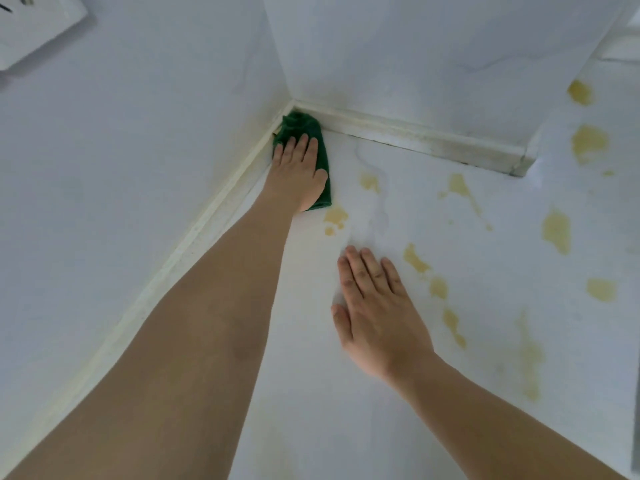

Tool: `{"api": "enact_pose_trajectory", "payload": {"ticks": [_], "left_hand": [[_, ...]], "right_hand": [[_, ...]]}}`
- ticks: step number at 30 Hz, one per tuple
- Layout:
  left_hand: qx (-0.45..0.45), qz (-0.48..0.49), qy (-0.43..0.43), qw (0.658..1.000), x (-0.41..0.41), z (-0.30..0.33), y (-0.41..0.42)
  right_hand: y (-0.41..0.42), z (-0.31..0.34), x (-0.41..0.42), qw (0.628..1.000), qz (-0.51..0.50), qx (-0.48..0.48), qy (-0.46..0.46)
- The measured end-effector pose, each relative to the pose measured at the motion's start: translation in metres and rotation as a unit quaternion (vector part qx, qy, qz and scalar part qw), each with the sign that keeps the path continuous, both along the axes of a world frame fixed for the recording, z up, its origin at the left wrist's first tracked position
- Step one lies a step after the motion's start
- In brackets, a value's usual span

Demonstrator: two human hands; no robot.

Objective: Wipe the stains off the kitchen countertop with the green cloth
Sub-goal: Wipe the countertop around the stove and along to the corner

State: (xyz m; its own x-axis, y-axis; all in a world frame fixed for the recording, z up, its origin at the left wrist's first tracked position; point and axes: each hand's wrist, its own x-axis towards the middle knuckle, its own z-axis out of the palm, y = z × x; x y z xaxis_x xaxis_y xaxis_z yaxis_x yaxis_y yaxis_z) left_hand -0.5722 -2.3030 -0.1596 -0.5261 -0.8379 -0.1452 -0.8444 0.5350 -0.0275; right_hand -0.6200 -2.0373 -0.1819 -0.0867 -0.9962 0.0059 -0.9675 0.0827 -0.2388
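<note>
Green cloth (304, 140) sits bunched into the far left corner of the white countertop (311, 393), pushed up against the trim strip (408, 133) where the two walls meet. I see my left hand (297, 171) lying flat on top of it, fingers straight and together, pressing it down rather than curling around it; the cloth's far end and right edge stick out past the hand. My right hand (377, 313) rests palm down on bare countertop nearer to me, fingers extended and holding nothing, well apart from the cloth. Yellowish stains (556, 230) are scattered over the countertop's right half, and one small patch (335, 218) lies just beside the cloth's near end. A white wall socket plate (31, 26) shows on the left wall at the top left.
</note>
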Motion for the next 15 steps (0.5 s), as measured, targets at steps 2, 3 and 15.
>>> {"api": "enact_pose_trajectory", "payload": {"ticks": [2,3,15], "left_hand": [[0.0,-0.022,0.013,1.0,0.009,0.001,0.009],[0.001,-0.036,0.017,0.999,0.015,0.0,0.014],[0.051,-0.183,-0.029,0.981,0.16,0.006,0.147]], "right_hand": [[0.0,0.001,0.0,1.0,0.003,0.002,0.004],[0.0,0.002,0.0,1.0,0.003,0.002,0.006],[0.002,0.009,-0.003,0.999,0.027,0.042,0.001]]}}
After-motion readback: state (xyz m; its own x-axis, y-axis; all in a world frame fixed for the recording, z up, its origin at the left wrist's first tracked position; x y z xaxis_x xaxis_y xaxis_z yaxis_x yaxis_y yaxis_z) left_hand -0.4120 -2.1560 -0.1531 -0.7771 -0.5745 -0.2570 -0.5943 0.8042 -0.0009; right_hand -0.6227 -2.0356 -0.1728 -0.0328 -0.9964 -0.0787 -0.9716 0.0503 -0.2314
